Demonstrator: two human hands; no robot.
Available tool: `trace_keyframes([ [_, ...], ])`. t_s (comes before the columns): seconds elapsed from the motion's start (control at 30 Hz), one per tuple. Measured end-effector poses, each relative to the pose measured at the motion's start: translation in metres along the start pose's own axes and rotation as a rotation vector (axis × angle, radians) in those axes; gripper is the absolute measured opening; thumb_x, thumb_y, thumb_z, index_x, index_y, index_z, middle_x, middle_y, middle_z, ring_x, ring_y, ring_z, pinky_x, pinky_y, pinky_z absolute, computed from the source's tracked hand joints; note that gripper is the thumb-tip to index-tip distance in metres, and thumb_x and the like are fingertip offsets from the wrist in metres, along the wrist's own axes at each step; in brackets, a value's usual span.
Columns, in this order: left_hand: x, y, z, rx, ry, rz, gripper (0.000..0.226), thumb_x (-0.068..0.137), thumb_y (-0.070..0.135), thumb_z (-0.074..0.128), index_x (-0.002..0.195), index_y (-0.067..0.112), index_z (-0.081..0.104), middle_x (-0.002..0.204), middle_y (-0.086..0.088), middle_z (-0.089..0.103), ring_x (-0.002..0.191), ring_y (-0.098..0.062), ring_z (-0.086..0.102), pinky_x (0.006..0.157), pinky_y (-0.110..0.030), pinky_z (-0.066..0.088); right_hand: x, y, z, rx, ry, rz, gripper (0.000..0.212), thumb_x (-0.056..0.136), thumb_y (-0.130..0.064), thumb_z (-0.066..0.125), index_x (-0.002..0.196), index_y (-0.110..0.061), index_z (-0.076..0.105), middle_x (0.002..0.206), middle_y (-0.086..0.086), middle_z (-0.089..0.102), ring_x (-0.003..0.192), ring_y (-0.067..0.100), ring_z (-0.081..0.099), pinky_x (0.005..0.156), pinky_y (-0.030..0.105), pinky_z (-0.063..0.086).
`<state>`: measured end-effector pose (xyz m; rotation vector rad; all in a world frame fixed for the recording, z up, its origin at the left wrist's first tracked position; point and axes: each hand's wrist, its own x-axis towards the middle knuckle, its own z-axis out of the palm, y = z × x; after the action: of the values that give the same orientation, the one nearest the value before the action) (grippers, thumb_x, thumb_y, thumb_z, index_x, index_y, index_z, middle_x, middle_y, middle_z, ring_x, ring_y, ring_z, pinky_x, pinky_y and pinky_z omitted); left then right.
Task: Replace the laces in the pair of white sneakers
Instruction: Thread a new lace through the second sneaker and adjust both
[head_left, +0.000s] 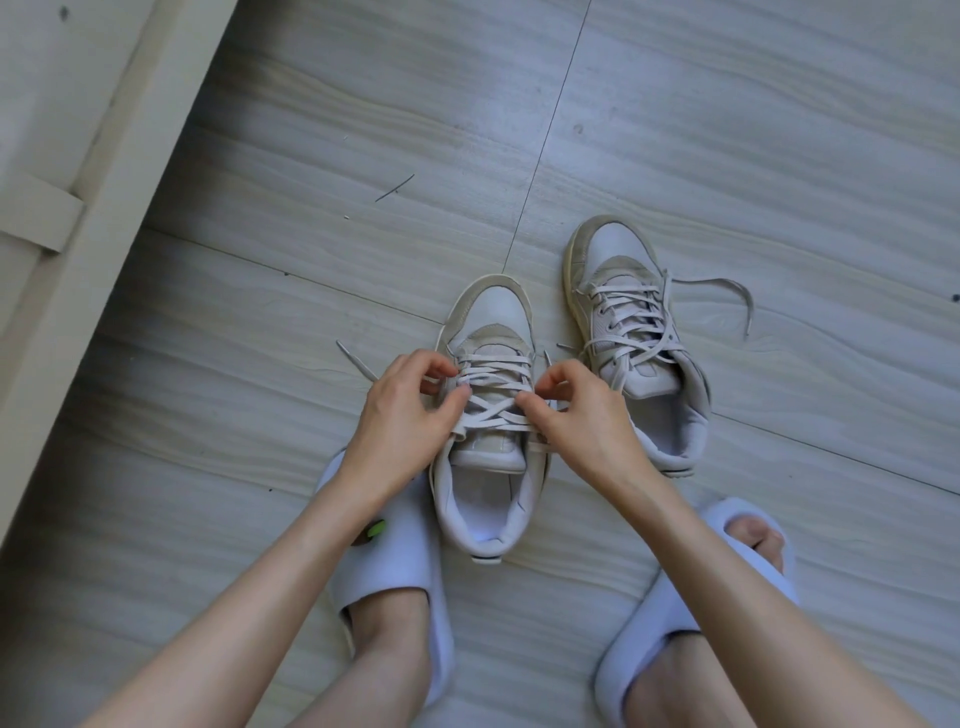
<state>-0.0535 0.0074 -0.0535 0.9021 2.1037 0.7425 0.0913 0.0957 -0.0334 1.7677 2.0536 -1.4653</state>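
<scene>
Nearest, two slippers (395, 561) are worn on the floor (208, 467). Between them the near sneaker (491, 415) stands, toe pointing away. Its lace (493, 410) is pinched at the upper crossings by the left hand (410, 405) and the right hand (576, 415), fingers curled on the strands. The lace looks soft, flat and light; it is probably best taken near an eyelet and drawn gently. Farther right, the second sneaker (631, 338) is seen laced, ends trailing loose.
</scene>
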Motion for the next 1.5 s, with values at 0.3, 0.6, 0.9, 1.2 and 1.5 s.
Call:
trace_keyframes([
  [0.3,-0.001,0.005,-0.001,0.04,-0.007,0.009,0.01,0.083,0.019,0.063,0.079,0.024,0.056,0.089,0.003,0.062,0.086,-0.015,0.061,0.078,-0.026,0.042,0.0,-0.003,-0.002,-0.051,-0.018,-0.005,0.007,0.088,-0.025,0.055,0.084,-0.019,0.053,0.085,-0.005,0.061,0.08,0.015,0.054,0.062,0.023,0.027],
  [0.6,-0.012,0.005,-0.005,-0.097,-0.129,0.022,0.01,0.081,0.017,0.07,0.087,0.024,0.067,0.102,0.0,0.051,0.099,-0.011,0.056,0.086,-0.024,0.052,-0.01,-0.002,-0.001,-0.083,-0.14,-0.167,0.02,0.083,-0.03,0.067,0.07,-0.033,0.052,0.126,-0.009,0.047,0.103,0.02,0.061,0.094,0.039,0.044],
  [0.9,-0.002,0.011,-0.014,-0.024,-0.239,-0.042,0.01,0.087,0.01,0.061,0.08,0.018,0.061,0.108,0.002,0.05,0.103,-0.007,0.046,0.081,-0.002,0.027,-0.012,0.005,-0.013,0.188,-0.17,0.016,0.015,0.085,-0.011,0.063,0.071,-0.009,0.057,0.11,0.005,0.063,0.073,0.01,0.067,0.063,0.018,0.041],
  [1.2,-0.004,0.001,-0.015,-0.121,-0.222,-0.098,0.02,0.086,0.022,0.063,0.071,0.032,0.055,0.112,0.004,0.056,0.104,-0.01,0.053,0.069,-0.019,0.043,-0.017,0.013,-0.011,0.564,-0.155,0.185,0.012,0.085,-0.005,0.061,0.075,-0.01,0.06,0.109,0.015,0.063,0.083,0.012,0.067,0.089,0.029,0.051],
  [1.5,-0.016,0.007,-0.012,-0.118,-0.115,-0.015,0.021,0.081,0.015,0.069,0.081,0.026,0.051,0.102,0.001,0.055,0.098,-0.011,0.057,0.058,-0.012,0.045,-0.021,0.006,-0.002,0.257,0.02,-0.082,0.019,0.084,-0.015,0.065,0.078,-0.026,0.051,0.103,-0.003,0.059,0.093,0.003,0.06,0.076,0.015,0.046],
])
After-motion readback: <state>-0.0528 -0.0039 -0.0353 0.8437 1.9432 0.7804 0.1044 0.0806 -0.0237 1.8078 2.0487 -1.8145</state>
